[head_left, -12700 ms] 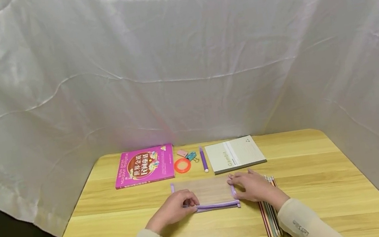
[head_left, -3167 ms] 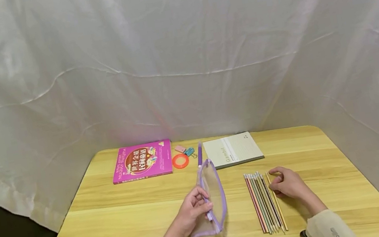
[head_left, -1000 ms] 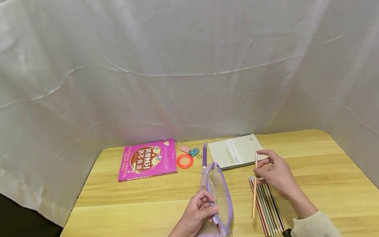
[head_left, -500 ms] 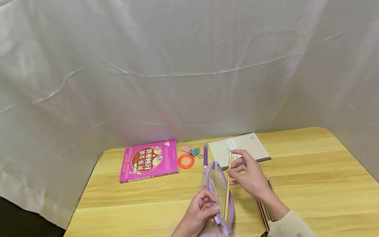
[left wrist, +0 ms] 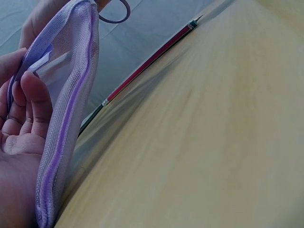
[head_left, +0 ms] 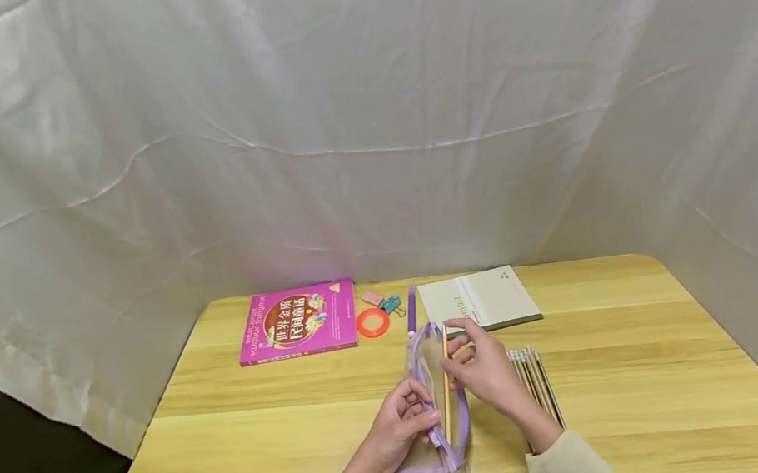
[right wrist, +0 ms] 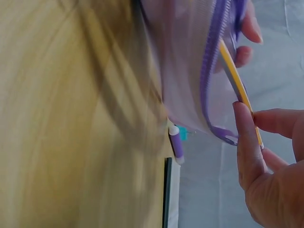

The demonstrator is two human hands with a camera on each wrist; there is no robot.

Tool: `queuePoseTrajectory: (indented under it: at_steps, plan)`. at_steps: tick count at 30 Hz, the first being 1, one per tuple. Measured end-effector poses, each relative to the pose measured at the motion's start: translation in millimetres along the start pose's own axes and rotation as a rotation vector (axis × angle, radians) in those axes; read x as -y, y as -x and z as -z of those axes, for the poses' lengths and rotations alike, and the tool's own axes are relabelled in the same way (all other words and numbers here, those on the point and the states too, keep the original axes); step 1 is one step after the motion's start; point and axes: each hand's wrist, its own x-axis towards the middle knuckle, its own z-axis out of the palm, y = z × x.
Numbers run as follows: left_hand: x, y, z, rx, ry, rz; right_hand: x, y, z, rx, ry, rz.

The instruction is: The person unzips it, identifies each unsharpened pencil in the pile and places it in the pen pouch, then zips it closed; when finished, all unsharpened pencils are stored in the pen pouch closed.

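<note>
Purple trim edges the mesh pouch [head_left: 465, 427] nearest you, its mouth parted and facing your right. Your left hand [head_left: 399, 427] pinches the near-left rim between thumb and curled fingers. It looks light and limp, likely to sag shut if you let go; the trimmed rim, firmer than the mesh, seems the best place to hold. Whether its bottom rests on the counter [head_left: 237, 464], you cannot tell.

At that mouth, your right hand [head_left: 486, 370] pinches a yellow pencil [head_left: 447, 404] near its white-tipped upper end, fingers narrowed to its thickness, while the lower end sits within the opening. Expect it to be light, stiff and smooth, apt to roll in a loose pinch; a hold near the top keeps your knuckles off the rim, and its point could snag the mesh.

To the right, partly under your forearm, lies a row of pencils [head_left: 547, 393]. Farther off are a purple pen [head_left: 411, 311], a pale notebook [head_left: 503, 295], an orange ring [head_left: 373, 322] and a pink book [head_left: 296, 321], before grey curtains [head_left: 360, 130].
</note>
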Motion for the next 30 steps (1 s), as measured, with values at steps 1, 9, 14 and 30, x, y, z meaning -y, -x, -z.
queuePoseTrajectory:
  at_steps: [1,9,14,30]
  plan:
    - [0.5,-0.1,0.0,0.005,0.004,-0.006,-1,1,-1,0.006,0.003,-0.001]
    - [-0.9,-1.1,-1.7,0.001,-0.010,0.005,-1,2,-5,0.022,0.031,0.017]
    - [1.3,-0.2,-2.2,0.008,-0.010,-0.005,-2,3,-5,0.024,0.047,0.000]
    - [-0.9,0.8,-5.0,-0.013,-0.067,0.016,-1,2,19,-0.013,0.057,0.004]
